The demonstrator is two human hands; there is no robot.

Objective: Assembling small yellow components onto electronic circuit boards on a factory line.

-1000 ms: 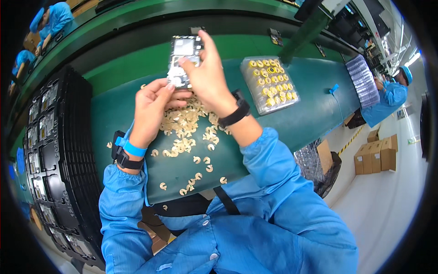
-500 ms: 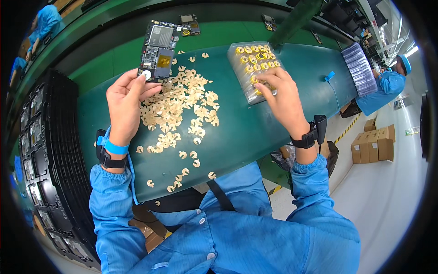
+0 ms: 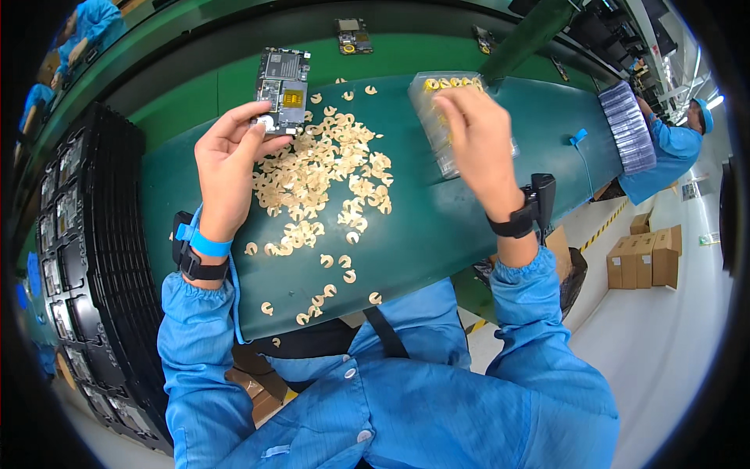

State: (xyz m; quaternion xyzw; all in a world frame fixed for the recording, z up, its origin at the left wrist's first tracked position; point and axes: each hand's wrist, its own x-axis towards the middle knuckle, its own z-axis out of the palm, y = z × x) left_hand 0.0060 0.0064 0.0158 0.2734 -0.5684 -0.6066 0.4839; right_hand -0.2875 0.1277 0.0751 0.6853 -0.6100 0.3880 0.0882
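My left hand (image 3: 228, 152) grips the lower edge of a dark circuit board (image 3: 284, 86) between thumb and fingers. The board is held up above the far-left part of the green table, with a metal shield, a gold-coloured patch and a round white piece near my thumb. Over a clear plastic tray (image 3: 448, 160) is my right hand (image 3: 483, 144), its fingers curled together and slightly blurred. Whatever they may pinch is hidden. Round yellow parts (image 3: 457, 82) sit in rows in the tray, partly covered by this hand. Small cream C-shaped pieces (image 3: 312, 168) lie heaped between my hands.
Black trays (image 3: 94, 234) holding boards are stacked at the left. Another circuit board (image 3: 353, 37) lies beyond the table (image 3: 422, 234). A stack of clear trays (image 3: 627, 129) stands at the right, near a person in blue (image 3: 673, 144). Cardboard boxes (image 3: 644, 258) rest on the floor.
My right hand has drawn its fingers together and moved up over the tray's far rows. The board in my left hand sits slightly lower and tips more away. The whole view has shifted a little.
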